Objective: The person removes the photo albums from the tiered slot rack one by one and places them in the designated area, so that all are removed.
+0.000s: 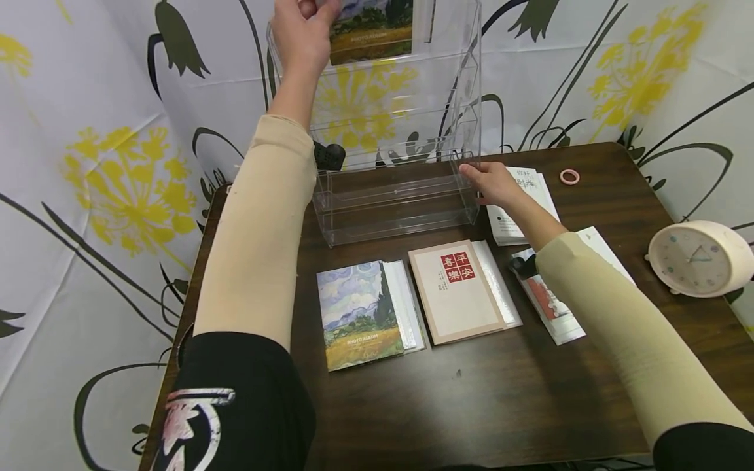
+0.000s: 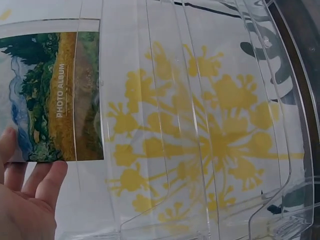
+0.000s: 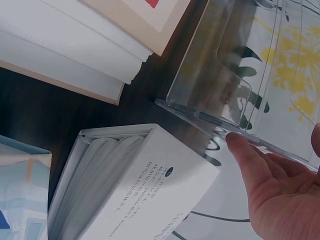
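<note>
My left hand (image 1: 303, 36) pinches the edge of a landscape-painted photo album (image 1: 372, 33) at the top tier of a clear plastic display rack (image 1: 400, 226). In the left wrist view the thumb lies over this album (image 2: 55, 100), with fingers behind it. Lower down, my right hand (image 1: 497, 186) grips the rack's right side edge, fingers and thumb on either side of the plastic. A second landscape photo album (image 1: 359, 320) and a beige album (image 1: 453, 294) with red square characters lie on the table in front of the rack.
Right of the rack lie white booklets (image 1: 518, 209) and a silvery packet (image 1: 556, 314), partly under the right forearm. A pink tape ring (image 1: 569, 176) and a cream clock (image 1: 695, 258) are on the right side of the table. A floral curtain (image 1: 106, 294) hangs behind.
</note>
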`<action>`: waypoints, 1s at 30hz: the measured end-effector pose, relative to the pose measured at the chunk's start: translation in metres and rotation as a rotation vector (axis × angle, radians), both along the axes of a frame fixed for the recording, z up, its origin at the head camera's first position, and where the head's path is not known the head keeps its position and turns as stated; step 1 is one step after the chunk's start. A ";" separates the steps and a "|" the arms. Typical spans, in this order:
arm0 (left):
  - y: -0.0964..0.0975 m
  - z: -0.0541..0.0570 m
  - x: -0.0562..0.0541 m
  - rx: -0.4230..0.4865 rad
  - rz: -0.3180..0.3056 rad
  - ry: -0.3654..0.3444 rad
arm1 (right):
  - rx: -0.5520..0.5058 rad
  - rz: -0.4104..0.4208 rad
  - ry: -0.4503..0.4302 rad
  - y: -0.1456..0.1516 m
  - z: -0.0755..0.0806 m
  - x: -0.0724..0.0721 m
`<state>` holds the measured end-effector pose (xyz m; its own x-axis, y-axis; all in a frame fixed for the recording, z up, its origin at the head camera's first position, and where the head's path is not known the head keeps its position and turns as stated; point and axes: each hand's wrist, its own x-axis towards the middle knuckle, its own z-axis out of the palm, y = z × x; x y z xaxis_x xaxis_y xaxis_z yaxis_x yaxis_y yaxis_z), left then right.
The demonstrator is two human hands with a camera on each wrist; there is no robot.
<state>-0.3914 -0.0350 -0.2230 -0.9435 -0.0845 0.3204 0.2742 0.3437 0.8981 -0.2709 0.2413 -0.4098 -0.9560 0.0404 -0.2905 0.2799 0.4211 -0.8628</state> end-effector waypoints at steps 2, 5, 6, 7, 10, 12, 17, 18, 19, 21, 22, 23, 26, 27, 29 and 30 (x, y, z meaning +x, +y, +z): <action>-0.001 -0.002 -0.001 -0.007 -0.004 0.015 | 0.001 0.002 0.001 -0.001 0.000 0.000; -0.002 -0.005 -0.003 -0.003 -0.023 0.057 | -0.002 0.003 0.004 -0.002 0.001 -0.001; -0.002 -0.006 -0.003 0.010 -0.038 0.075 | -0.003 0.002 0.004 -0.002 0.001 -0.001; -0.003 -0.007 -0.002 0.011 -0.048 0.093 | -0.004 0.003 0.002 -0.003 0.001 -0.001; -0.004 -0.009 -0.001 -0.054 -0.056 0.174 | -0.008 0.004 -0.005 -0.003 0.001 -0.002; -0.004 -0.009 0.001 -0.129 -0.045 0.239 | -0.009 0.005 -0.006 -0.004 0.001 -0.002; -0.008 -0.005 0.005 -0.231 0.027 0.418 | -0.016 0.000 -0.009 -0.003 0.002 -0.002; -0.010 -0.003 0.007 -0.208 0.028 0.448 | -0.016 0.000 -0.008 -0.002 0.002 -0.003; -0.012 -0.001 0.008 -0.179 0.026 0.477 | -0.017 0.000 -0.007 -0.002 0.002 -0.003; -0.016 0.003 0.011 -0.111 -0.002 0.538 | -0.019 -0.003 -0.006 -0.002 0.002 -0.004; -0.019 0.004 0.014 -0.087 -0.008 0.554 | -0.020 -0.002 -0.005 -0.002 0.002 -0.004; -0.022 0.005 0.018 -0.059 -0.014 0.566 | -0.020 -0.003 -0.006 -0.001 0.002 -0.004; -0.034 0.005 0.031 -0.001 -0.018 0.610 | -0.019 -0.002 -0.011 0.000 0.002 -0.004; -0.039 0.004 0.036 0.028 -0.023 0.629 | -0.018 0.002 -0.012 0.000 0.002 -0.004; -0.048 0.002 0.048 0.101 -0.030 0.659 | -0.018 0.005 -0.013 0.001 0.001 -0.004; -0.053 0.000 0.055 0.140 -0.034 0.672 | -0.020 0.006 -0.013 0.002 0.001 -0.004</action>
<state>-0.3362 -0.0876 -0.2230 -0.5463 -0.1418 0.8255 0.7962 0.2181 0.5644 -0.2750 0.2434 -0.4087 -0.9524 0.0291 -0.3035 0.2888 0.4052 -0.8674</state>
